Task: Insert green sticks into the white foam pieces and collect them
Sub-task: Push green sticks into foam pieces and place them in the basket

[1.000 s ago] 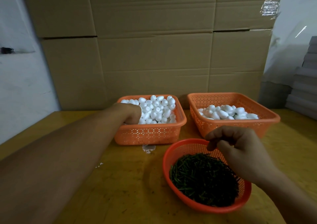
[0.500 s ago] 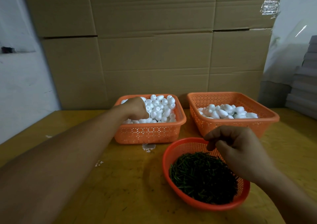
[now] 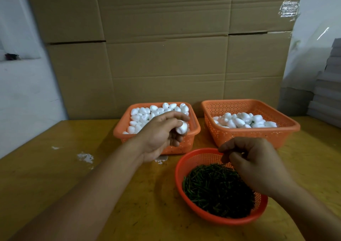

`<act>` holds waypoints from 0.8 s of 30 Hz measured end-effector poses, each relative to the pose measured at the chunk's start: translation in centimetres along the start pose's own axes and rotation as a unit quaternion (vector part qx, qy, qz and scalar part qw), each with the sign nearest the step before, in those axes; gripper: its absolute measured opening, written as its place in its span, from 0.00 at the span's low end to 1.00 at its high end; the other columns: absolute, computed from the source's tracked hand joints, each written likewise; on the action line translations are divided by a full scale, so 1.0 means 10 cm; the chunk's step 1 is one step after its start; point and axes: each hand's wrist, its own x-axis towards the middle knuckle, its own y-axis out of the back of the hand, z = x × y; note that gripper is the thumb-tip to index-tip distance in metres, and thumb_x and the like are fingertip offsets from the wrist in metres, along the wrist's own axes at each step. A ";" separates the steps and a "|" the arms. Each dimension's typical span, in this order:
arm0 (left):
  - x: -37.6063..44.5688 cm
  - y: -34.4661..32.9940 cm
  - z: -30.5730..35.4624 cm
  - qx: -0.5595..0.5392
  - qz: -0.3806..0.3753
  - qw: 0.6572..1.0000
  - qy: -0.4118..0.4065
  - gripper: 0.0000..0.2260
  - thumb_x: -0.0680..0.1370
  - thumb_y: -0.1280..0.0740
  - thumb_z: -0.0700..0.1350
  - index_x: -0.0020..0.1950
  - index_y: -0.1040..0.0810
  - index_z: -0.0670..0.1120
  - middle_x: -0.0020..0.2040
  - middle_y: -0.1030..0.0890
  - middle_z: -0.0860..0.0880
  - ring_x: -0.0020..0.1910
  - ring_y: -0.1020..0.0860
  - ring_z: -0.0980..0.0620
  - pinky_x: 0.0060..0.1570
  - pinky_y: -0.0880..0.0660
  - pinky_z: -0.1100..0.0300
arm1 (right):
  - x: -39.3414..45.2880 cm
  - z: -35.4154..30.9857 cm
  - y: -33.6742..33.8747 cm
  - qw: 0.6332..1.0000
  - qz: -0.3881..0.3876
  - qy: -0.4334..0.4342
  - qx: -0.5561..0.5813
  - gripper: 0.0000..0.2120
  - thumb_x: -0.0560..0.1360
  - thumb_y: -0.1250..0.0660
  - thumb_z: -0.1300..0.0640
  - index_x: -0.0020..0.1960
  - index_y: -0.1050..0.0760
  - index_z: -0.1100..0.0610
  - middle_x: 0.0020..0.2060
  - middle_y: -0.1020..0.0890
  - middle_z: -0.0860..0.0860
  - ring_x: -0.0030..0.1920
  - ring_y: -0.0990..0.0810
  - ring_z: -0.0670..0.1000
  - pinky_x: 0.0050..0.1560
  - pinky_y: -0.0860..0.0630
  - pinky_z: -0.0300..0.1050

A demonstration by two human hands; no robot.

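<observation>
My left hand [image 3: 162,133] holds a white foam piece [image 3: 182,127] between thumb and fingers, just above the front right part of the left orange basket [image 3: 158,147], which is full of loose foam pieces. My right hand [image 3: 252,159] hovers over the round orange basket [image 3: 199,157] of green sticks [image 3: 215,187], fingers curled and pinched together; a stick between them cannot be made out. The right orange basket [image 3: 247,135] holds several foam pieces, some showing green.
All three baskets stand on a yellow wooden table [image 3: 55,166]. A wall of cardboard boxes [image 3: 166,56] rises right behind them. White crumbs [image 3: 85,157] lie on the table at the left. Grey stacked sheets [image 3: 328,93] sit at the far right.
My left hand has lifted out of the left basket and drawn toward me with a foam piece in its fingers. My right hand has stayed over the stick basket.
</observation>
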 end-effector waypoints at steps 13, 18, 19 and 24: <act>-0.43 -0.14 -0.21 -0.137 -0.064 0.987 0.056 0.08 0.76 0.31 0.44 0.53 0.16 0.47 0.42 0.20 0.45 0.39 0.24 0.52 0.38 0.28 0.60 | -0.01 0.04 -0.04 1.000 -0.016 0.005 -0.017 0.18 0.76 0.34 0.68 0.44 0.17 0.46 0.33 0.15 0.47 0.22 0.23 0.48 0.21 0.29 0.41; -0.48 -0.18 -0.20 -0.140 -0.070 0.987 0.040 0.11 0.74 0.32 0.38 0.56 0.17 0.44 0.42 0.19 0.44 0.39 0.23 0.51 0.38 0.27 0.59 | -0.02 0.03 -0.03 0.998 -0.035 -0.003 -0.043 0.16 0.76 0.34 0.68 0.47 0.16 0.48 0.33 0.15 0.50 0.23 0.22 0.47 0.21 0.28 0.40; -0.48 -0.19 -0.20 -0.134 -0.069 0.988 0.036 0.13 0.75 0.32 0.37 0.58 0.18 0.44 0.43 0.20 0.44 0.39 0.22 0.50 0.38 0.27 0.59 | -0.02 0.02 -0.03 0.997 -0.051 -0.007 -0.050 0.15 0.76 0.34 0.67 0.47 0.16 0.48 0.33 0.15 0.50 0.22 0.23 0.45 0.21 0.30 0.38; -0.51 -0.22 -0.20 -0.091 -0.072 0.993 0.016 0.13 0.78 0.35 0.30 0.61 0.21 0.39 0.47 0.20 0.42 0.39 0.21 0.50 0.37 0.25 0.61 | -0.08 -0.13 -0.05 0.938 -0.196 0.031 -0.283 0.08 0.77 0.34 0.46 0.51 0.18 0.45 0.42 0.16 0.44 0.41 0.19 0.44 0.44 0.20 0.43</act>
